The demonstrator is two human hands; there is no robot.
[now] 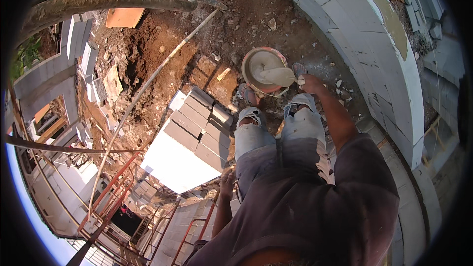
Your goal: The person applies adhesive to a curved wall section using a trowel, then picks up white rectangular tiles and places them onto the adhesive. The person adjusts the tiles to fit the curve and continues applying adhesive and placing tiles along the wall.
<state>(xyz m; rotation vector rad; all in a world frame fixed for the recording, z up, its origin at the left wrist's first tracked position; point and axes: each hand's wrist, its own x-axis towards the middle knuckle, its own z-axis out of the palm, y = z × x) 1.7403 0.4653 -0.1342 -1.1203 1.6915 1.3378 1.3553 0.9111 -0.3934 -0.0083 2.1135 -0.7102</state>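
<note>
My right hand [309, 83] is closed around the handle of a trowel [278, 76], whose broad blade is coated in grey mortar. The blade lies over a round bucket [245, 64] with a reddish rim, standing on the dirt just beyond my feet. Wet grey mortar [266, 60] fills part of the bucket. Low beside my left thigh hangs my left hand [226, 183], close to the near right edge of a stack of pale grey blocks [189, 130]. Its fingers are too small and shaded to make out.
A long pale wall of blocks [364, 54] curves along my right. To the left, a thin pole [157, 74] slants across the ground, below thick dark poles [113, 1]. Red metal frames [113, 187] stand at lower left. Rubble and stones litter the dirt.
</note>
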